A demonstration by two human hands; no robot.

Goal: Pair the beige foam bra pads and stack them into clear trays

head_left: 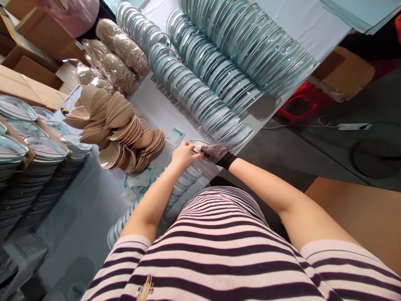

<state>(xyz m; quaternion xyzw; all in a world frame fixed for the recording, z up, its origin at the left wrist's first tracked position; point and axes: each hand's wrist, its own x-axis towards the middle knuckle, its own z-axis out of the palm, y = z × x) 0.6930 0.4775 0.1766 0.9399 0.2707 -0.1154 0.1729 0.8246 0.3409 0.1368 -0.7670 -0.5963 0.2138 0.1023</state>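
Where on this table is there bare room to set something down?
Bare cloth lies between the beige cups, the dark stacks and the left arm. A narrower strip runs between the cups and the clear shell rows. Around both hands it is crowded.

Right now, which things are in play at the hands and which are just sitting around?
In play: left hand and gloved right hand gripping a clear plastic lid; the lid row beneath.

Sitting around: beige cup pile, bagged cups, long lid rows, small label, cardboard boxes.
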